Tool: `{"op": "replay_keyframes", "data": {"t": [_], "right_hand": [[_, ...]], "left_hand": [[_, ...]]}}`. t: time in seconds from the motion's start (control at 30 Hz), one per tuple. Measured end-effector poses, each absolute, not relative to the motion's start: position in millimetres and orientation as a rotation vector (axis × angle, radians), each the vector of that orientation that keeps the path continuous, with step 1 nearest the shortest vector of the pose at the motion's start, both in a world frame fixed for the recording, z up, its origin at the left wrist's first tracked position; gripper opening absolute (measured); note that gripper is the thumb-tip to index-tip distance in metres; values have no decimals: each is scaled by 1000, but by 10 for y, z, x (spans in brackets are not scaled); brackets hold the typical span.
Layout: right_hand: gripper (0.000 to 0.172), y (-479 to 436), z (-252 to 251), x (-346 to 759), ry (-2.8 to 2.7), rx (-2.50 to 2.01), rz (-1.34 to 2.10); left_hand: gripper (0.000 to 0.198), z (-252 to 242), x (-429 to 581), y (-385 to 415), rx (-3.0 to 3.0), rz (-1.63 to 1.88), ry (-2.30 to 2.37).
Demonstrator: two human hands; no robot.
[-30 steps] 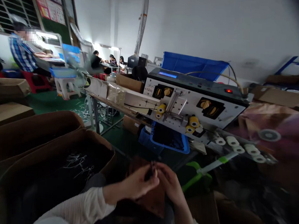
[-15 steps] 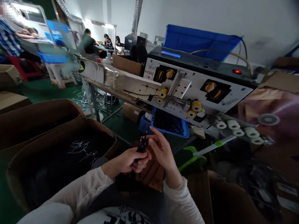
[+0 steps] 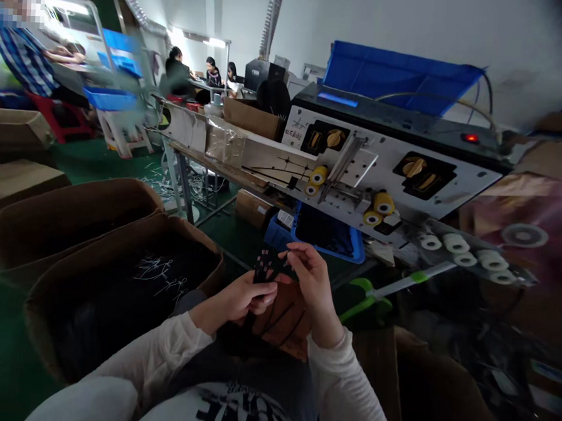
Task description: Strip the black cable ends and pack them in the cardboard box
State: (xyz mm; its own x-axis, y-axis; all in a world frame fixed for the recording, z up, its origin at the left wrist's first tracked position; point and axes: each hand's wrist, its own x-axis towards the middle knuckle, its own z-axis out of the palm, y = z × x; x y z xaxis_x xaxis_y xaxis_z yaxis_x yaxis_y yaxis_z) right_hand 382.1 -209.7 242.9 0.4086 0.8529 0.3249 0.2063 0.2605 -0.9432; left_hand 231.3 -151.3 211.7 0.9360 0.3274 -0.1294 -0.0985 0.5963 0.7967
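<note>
Right hand has drifted a little to the right, and the whole view has swung with it, so the machine sits further right. Left hand is curled closed around the lower end of a small black part dotted with pale squares, which stands up out of its grip, between the two hands. The right hand's fingertips are pinched together just beside that part; whether they have hold of anything is too small to tell. Below the hands lies a brown piece across the lap. To the left are two cardboard boxes, the nearer box holding a tangle of white wires. Ahead, a wire-processing machine stands on a desk, with four yellow rollers on its panel, and a blue crate sits beneath it.
</note>
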Motion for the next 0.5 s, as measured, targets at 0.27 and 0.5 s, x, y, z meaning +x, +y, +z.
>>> {"op": "replay_keyframes", "data": {"t": [0.27, 0.5], "right_hand": [[17, -2110, 2303, 3777, -1073, -1259, 536], [23, -2089, 2244, 3724, -1065, -1261, 427]], "left_hand": [[45, 2032, 2352, -1527, 972, 419, 376], [38, 2017, 2329, -1476, 821, 506, 365]]}}
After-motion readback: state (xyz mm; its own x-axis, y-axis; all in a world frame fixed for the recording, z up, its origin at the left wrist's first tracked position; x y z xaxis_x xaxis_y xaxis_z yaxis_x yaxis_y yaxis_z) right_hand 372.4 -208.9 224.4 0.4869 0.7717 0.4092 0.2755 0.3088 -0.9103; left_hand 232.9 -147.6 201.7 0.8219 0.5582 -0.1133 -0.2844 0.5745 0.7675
